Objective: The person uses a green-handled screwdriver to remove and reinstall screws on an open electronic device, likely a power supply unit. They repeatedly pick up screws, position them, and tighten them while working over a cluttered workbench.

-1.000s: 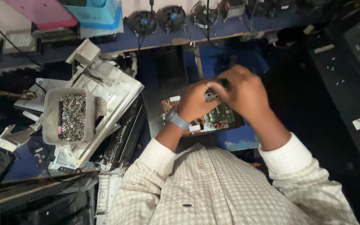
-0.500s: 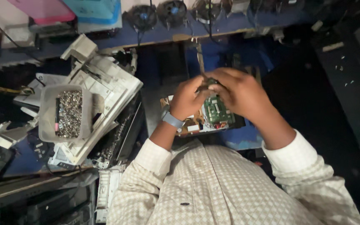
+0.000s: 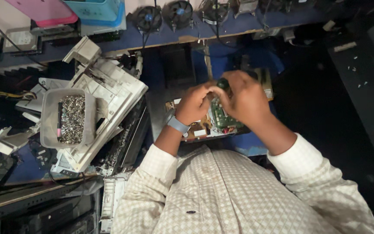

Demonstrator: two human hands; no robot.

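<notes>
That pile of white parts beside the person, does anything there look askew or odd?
Yes. The white plastic casing panels lie tilted and overlapping in a heap, and a grey tub of screws sits perched on top of them rather than on a flat surface. No screws appear spilled.

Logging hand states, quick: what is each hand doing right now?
Left hand: closed, fingertips on the dark tool handle.
Right hand: closed around the same handle, above the green circuit board.
</notes>
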